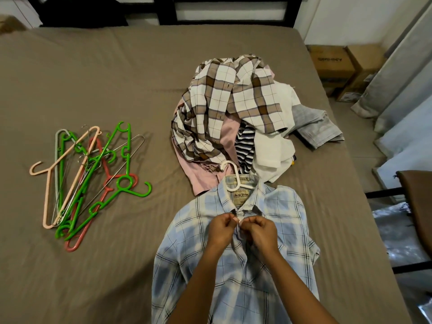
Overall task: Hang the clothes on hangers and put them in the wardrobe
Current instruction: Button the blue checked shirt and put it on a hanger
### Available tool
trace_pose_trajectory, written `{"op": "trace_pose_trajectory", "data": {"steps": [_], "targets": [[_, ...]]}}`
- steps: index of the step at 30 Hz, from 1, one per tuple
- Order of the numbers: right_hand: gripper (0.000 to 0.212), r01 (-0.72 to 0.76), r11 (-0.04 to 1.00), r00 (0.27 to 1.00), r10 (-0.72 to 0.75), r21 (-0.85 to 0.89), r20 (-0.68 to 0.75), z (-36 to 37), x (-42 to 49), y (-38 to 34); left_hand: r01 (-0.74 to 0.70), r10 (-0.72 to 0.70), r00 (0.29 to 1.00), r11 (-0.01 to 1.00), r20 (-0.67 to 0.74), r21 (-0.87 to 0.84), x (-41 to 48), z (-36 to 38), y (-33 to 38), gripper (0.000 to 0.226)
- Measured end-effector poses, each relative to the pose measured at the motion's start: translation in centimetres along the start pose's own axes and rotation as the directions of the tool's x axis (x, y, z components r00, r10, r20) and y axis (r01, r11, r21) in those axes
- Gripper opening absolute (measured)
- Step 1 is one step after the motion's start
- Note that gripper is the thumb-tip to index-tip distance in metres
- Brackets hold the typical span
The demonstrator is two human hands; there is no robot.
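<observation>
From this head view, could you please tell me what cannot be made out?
All in the head view:
White plastic hanger: arms hidden inside the light-blue plaid shirt.
Collar button: covered by the left hand and right hand.
Shirt hem: cut off by the bottom edge.
Pink garment: mostly buried under the brown checked shirt.

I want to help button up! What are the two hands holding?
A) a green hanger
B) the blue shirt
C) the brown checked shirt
B: the left hand and right hand both pinch the blue shirt just below its collar.
</observation>
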State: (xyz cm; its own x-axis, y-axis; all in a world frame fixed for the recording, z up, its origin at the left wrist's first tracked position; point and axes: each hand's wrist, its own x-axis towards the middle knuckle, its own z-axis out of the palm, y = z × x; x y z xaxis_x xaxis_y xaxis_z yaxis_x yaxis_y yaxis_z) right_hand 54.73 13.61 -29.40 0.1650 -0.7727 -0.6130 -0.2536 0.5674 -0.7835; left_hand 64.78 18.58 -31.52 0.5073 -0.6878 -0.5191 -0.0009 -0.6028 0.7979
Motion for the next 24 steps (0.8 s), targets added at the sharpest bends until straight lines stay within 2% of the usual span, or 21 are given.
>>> {"op": "trace_pose_trajectory", "data": {"steps": [2, 3, 4, 5, 6, 7, 8, 9, 10, 11, 14, 16, 17, 20, 24], "targets": [[0.012, -0.254, 0.959, 0.963, 0.239, 0.124, 0.126, -0.4, 0.7, -0.7, -0.032, 0.028, 0.996, 0.998, 0.085, 0.056, 0.5, -0.5, -0.2, 0.009], [0.011, -0.362, 0.924, 0.923, 0.337, 0.123, 0.188, -0.9, 1.0, -1.1, -0.052, 0.042, 0.992, 0.995, 0.118, 0.086, 0.6, -0.8, 0.0, 0.007], [0.010, -0.406, 0.908, 0.902, 0.378, 0.108, 0.209, -1.6, 1.3, -1.4, -0.076, 0.062, 0.990, 0.990, 0.124, 0.115, 0.7, -1.3, 0.2, 0.010], [0.009, -0.340, 0.939, 0.932, 0.329, 0.050, 0.154, -2.5, 1.8, -1.5, -0.106, 0.094, 0.991, 0.986, 0.094, 0.129, 0.5, -2.0, 0.6, 0.013], [0.007, -0.157, 0.984, 0.987, 0.160, -0.086, 0.024, -3.5, 2.3, -1.6, -0.146, 0.146, 0.989, 0.978, 0.007, 0.149, 0.4, -2.9, 0.9, 0.015], [0.008, 0.069, 0.952, 0.986, -0.110, -0.299, -0.123, -4.8, 3.0, -1.7, -0.180, 0.207, 0.971, 0.963, -0.122, 0.203, 0.7, -4.1, 0.8, 0.016], [0.010, 0.229, 0.830, 0.908, -0.371, -0.509, -0.197, -6.1, 3.8, -2.0, -0.201, 0.278, 0.926, 0.935, -0.256, 0.291, 1.2, -5.4, 0.5, 0.017], [0.014, 0.296, 0.681, 0.821, -0.540, -0.670, -0.185, -7.1, 4.9, -2.6, -0.197, 0.344, 0.871, 0.899, -0.351, 0.391, 2.0, -6.8, -0.1, 0.014], [0.021, 0.325, 0.553, 0.776, -0.619, -0.767, -0.118, -7.8, 6.5, -3.0, -0.171, 0.384, 0.836, 0.861, -0.392, 0.479, 3.2, -8.0, -1.0, 0.009], [0.027, 0.332, 0.452, 0.787, -0.616, -0.828, -0.020, -8.2, 8.3, -3.4, -0.125, 0.373, 0.847, 0.833, -0.379, 0.539, 4.4, -8.8, -1.6, 0.008], [0.042, 0.322, 0.219, 0.903, -0.362, -0.921, 0.230, -7.6, 11.9, -3.9, -0.082, 0.211, 0.956, 0.861, -0.206, 0.501, 6.3, -9.4, -2.7, 0.026], [0.040, 0.318, 0.067, 0.918, -0.271, -0.946, 0.289, -7.1, 12.2, -3.6, -0.096, 0.166, 0.980, 0.883, -0.114, 0.460, 6.1, -9.3, -2.4, 0.034], [0.038, 0.334, 0.034, 0.909, -0.276, -0.942, 0.312, -6.9, 11.8, -3.5, -0.097, 0.136, 0.989, 0.890, -0.057, 0.446, 5.6, -9.3, -1.9, 0.036], [0.033, 0.439, 0.019, 0.825, -0.403, -0.898, 0.395, -6.9, 9.0, -3.6, -0.181, 0.121, 0.981, 0.853, 0.152, 0.489, 3.6, -9.4, -0.2, 0.037], [0.033, 0.601, 0.125, 0.645, -0.659, -0.790, 0.387, -8.5, 4.3, -7.2, -0.328, 0.262, 0.942, 0.855, 0.211, 0.403, 0.1, -10.7, 3.9, 0.024]]}}
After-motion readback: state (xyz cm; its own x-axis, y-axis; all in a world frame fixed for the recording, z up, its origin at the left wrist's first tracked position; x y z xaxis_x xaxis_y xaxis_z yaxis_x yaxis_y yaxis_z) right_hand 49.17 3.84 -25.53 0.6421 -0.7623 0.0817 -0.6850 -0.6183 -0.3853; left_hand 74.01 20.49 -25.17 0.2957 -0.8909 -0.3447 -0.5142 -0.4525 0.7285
